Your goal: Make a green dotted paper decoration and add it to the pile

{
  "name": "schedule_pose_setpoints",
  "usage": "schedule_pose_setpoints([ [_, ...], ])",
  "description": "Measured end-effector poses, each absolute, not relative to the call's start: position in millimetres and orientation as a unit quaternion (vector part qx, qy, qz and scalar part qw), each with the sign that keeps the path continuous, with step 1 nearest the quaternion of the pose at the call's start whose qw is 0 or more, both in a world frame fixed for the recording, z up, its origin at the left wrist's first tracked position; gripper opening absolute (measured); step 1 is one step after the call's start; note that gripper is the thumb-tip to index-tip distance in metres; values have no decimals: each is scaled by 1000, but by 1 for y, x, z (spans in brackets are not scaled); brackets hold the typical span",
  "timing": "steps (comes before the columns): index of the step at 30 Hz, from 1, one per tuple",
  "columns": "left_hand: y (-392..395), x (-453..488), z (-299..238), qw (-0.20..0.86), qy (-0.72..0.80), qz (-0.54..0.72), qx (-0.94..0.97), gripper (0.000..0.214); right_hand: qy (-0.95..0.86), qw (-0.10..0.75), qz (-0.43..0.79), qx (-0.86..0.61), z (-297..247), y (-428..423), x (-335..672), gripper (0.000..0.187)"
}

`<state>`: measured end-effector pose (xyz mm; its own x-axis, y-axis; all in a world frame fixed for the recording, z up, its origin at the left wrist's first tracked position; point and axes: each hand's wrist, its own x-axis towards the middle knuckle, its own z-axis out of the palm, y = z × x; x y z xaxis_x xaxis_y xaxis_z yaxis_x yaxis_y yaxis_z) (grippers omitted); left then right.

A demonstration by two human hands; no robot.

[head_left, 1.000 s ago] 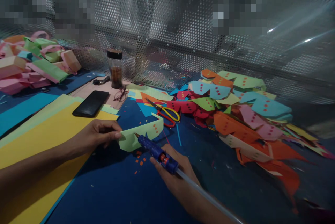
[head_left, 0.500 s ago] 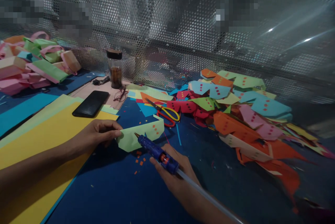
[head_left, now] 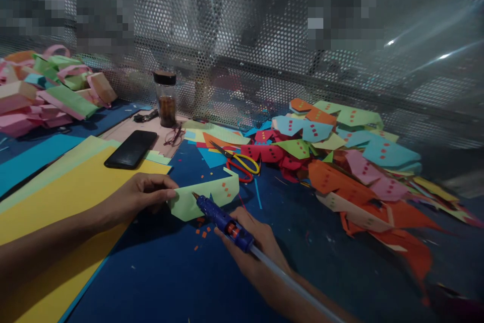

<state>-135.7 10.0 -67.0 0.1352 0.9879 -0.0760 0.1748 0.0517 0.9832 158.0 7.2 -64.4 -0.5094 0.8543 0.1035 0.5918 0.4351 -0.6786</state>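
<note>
Easing glue gun (head_left: 221,215) slightly left over green paper (head_left: 203,189), seemingly gluing its left end.
Pinching that end with left hand (head_left: 148,194), wrapping right hand (head_left: 261,236) around gun.

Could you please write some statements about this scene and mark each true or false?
The right hand holds a blue plastic glue gun. True.
The left hand holds red-and-yellow-handled metal scissors. False: it pinches a pale green cut paper piece.
Loose orange paper squares lie on the blue tabletop. True.
The clear cylindrical jar with a dark lid lies on its side. False: the jar stands upright.
The black rectangular phone is nearer the left hand than the right. True.
</note>
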Motion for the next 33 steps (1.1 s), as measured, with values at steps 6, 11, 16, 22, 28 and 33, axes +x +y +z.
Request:
schedule_pose_setpoints([
  [6, 9, -135, -65, 495, 525, 400, 565, 28, -816, 219, 292, -448, -62, 7, 157, 14],
  [11, 8, -135, -63, 496, 523, 400, 565, 25, -813, 220, 295, -451, -59, 6, 156, 17],
  [16, 8, -134, -62, 495, 525, 400, 565, 25, -811, 220, 301, -452, -60, 4, 158, 19],
  [22, 8, -135, -62, 490, 527, 396, 570, 25, -816, 218, 305, -439, -63, 6, 159, 18],
  [28, 8, -135, -62, 493, 524, 396, 571, 26, -825, 211, 291, -437, -61, 6, 161, 15],
  [33, 8, -136, -64, 496, 526, 391, 569, 28, -823, 208, 283, -446, -63, 7, 159, 14],
])
